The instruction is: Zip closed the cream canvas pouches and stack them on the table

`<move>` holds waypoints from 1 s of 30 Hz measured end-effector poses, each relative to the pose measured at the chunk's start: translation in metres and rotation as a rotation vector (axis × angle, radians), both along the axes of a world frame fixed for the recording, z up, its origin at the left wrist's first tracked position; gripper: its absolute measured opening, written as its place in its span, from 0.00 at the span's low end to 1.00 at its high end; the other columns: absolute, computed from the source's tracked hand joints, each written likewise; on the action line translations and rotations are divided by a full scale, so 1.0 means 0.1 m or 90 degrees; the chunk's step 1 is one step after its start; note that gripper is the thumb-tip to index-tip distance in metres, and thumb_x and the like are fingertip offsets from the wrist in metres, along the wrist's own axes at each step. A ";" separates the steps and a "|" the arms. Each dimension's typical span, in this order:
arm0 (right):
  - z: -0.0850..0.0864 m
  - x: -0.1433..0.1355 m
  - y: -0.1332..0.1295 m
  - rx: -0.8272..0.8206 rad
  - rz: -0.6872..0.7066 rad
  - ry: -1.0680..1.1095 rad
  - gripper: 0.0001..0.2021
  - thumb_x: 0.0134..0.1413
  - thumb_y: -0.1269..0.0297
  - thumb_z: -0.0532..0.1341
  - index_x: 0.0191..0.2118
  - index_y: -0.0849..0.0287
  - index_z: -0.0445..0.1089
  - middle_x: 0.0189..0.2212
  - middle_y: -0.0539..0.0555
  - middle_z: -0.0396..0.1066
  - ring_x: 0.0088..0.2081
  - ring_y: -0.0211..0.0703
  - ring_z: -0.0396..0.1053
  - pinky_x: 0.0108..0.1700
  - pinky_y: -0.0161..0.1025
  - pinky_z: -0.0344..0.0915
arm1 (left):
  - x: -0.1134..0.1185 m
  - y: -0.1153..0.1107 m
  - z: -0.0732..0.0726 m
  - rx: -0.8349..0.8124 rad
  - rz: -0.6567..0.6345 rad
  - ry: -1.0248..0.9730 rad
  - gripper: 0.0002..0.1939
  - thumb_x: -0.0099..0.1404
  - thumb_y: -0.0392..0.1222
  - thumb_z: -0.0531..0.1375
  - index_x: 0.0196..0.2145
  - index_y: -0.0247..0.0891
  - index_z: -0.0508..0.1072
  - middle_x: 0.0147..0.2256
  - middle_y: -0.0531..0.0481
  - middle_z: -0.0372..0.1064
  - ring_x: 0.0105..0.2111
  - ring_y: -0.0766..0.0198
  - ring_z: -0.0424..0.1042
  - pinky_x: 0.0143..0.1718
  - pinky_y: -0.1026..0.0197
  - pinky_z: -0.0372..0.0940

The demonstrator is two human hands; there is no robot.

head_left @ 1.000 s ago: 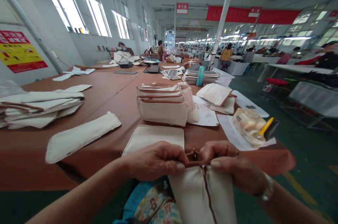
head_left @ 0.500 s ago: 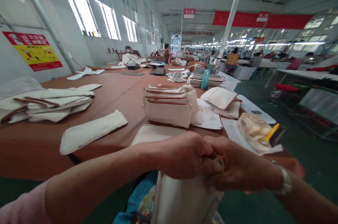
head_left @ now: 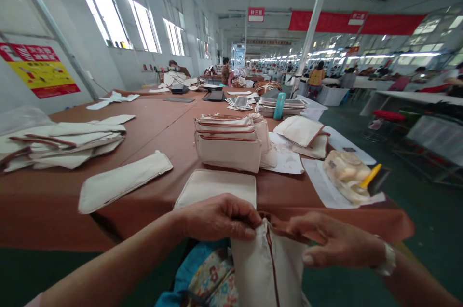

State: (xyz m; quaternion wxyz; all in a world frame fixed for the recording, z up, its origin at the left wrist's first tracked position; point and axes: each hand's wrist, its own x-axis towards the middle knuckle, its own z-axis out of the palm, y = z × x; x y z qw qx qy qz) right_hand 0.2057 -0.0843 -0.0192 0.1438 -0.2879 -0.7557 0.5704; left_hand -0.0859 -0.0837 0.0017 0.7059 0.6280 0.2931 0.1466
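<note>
A cream fabric piece (head_left: 269,268) with a brown-edged seam hangs upright in front of my body, below the table's front edge. My left hand (head_left: 222,217) pinches its top left corner between thumb and fingers. At its top right, my right hand (head_left: 329,239) has its fingers along the brown edge, the thumb lying on the cream side. Just beyond my left hand, a flat cream panel (head_left: 219,188) rests on the brown table (head_left: 159,135). Behind that panel stands a stack of cream pouches (head_left: 227,145) with brown trim.
Cream pieces (head_left: 68,140) are piled on the left, with a single long one (head_left: 125,181) nearer. On the right are folded cream pieces (head_left: 302,133), a turquoise bottle (head_left: 279,106) and a plastic bag (head_left: 347,174) beside a yellow-handled tool (head_left: 371,176). People are farther back.
My hands, together before, have moved apart, the right one to the right. The cream piece's top and brown-edged seam now show between them, and more of the flat panel is uncovered.
</note>
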 end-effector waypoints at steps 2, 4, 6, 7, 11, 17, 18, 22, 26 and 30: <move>0.08 -0.16 -0.04 -0.002 -0.005 0.074 0.17 0.58 0.53 0.61 0.48 0.59 0.72 0.40 0.54 0.69 0.41 0.45 0.64 0.43 0.38 0.60 | 0.10 -0.01 0.03 0.024 -0.007 -0.007 0.18 0.59 0.52 0.66 0.38 0.34 0.74 0.32 0.52 0.67 0.34 0.65 0.63 0.40 0.65 0.60; 0.12 -0.29 -0.08 -0.008 -0.024 0.132 0.15 0.62 0.54 0.58 0.46 0.61 0.70 0.38 0.53 0.66 0.38 0.42 0.62 0.40 0.36 0.60 | 0.14 -0.01 0.08 0.034 -0.004 -0.014 0.17 0.60 0.52 0.65 0.36 0.34 0.72 0.32 0.52 0.67 0.34 0.65 0.63 0.41 0.64 0.60; 0.13 -0.38 -0.11 0.012 -0.055 0.158 0.13 0.62 0.55 0.58 0.42 0.61 0.67 0.33 0.51 0.63 0.34 0.39 0.59 0.36 0.34 0.59 | 0.14 -0.01 0.13 0.032 0.003 -0.017 0.17 0.60 0.51 0.65 0.37 0.34 0.71 0.32 0.52 0.66 0.33 0.65 0.62 0.38 0.65 0.59; 0.12 -0.41 -0.12 0.029 -0.067 0.160 0.12 0.62 0.55 0.58 0.41 0.61 0.66 0.32 0.50 0.62 0.33 0.38 0.57 0.35 0.33 0.58 | 0.13 -0.01 0.14 0.030 0.011 -0.017 0.17 0.60 0.51 0.65 0.37 0.34 0.71 0.32 0.52 0.66 0.32 0.66 0.61 0.36 0.65 0.59; 0.14 -0.46 -0.10 0.083 -0.105 0.135 0.11 0.63 0.56 0.58 0.37 0.59 0.63 0.30 0.48 0.59 0.31 0.36 0.55 0.31 0.32 0.55 | 0.15 -0.04 0.15 0.048 0.073 -0.016 0.17 0.61 0.50 0.64 0.37 0.32 0.69 0.30 0.53 0.62 0.28 0.69 0.56 0.28 0.68 0.52; 0.20 -0.47 -0.03 0.132 -0.143 0.067 0.11 0.65 0.60 0.55 0.31 0.59 0.62 0.28 0.47 0.61 0.30 0.36 0.57 0.32 0.31 0.56 | 0.25 0.00 0.21 0.246 0.061 0.151 0.12 0.69 0.45 0.54 0.35 0.34 0.70 0.26 0.57 0.58 0.26 0.71 0.54 0.25 0.70 0.50; 0.20 -0.47 -0.02 0.122 -0.148 0.061 0.11 0.65 0.61 0.55 0.31 0.59 0.61 0.28 0.47 0.61 0.30 0.35 0.57 0.31 0.31 0.55 | 0.26 0.01 0.24 0.312 0.051 0.194 0.10 0.69 0.42 0.53 0.33 0.35 0.69 0.25 0.57 0.57 0.25 0.71 0.53 0.24 0.70 0.49; 0.16 -0.48 0.03 0.052 -0.160 0.076 0.11 0.65 0.60 0.55 0.32 0.59 0.62 0.28 0.47 0.60 0.30 0.35 0.56 0.31 0.31 0.55 | 0.30 0.02 0.28 0.562 0.026 0.320 0.08 0.65 0.32 0.51 0.28 0.37 0.64 0.24 0.58 0.59 0.23 0.72 0.55 0.24 0.68 0.48; 0.09 -0.51 0.07 -0.037 -0.193 0.110 0.13 0.64 0.56 0.56 0.33 0.60 0.63 0.27 0.47 0.59 0.28 0.35 0.53 0.28 0.31 0.53 | 0.28 0.05 0.24 0.599 0.047 0.377 0.06 0.64 0.32 0.52 0.32 0.38 0.68 0.26 0.56 0.67 0.24 0.70 0.62 0.25 0.68 0.52; 0.02 -0.53 0.10 -0.145 -0.227 0.148 0.14 0.60 0.54 0.59 0.35 0.61 0.63 0.27 0.47 0.61 0.27 0.33 0.53 0.27 0.31 0.51 | 0.26 0.10 0.17 0.596 0.049 0.385 0.09 0.61 0.31 0.54 0.36 0.41 0.71 0.29 0.57 0.71 0.26 0.69 0.67 0.27 0.69 0.56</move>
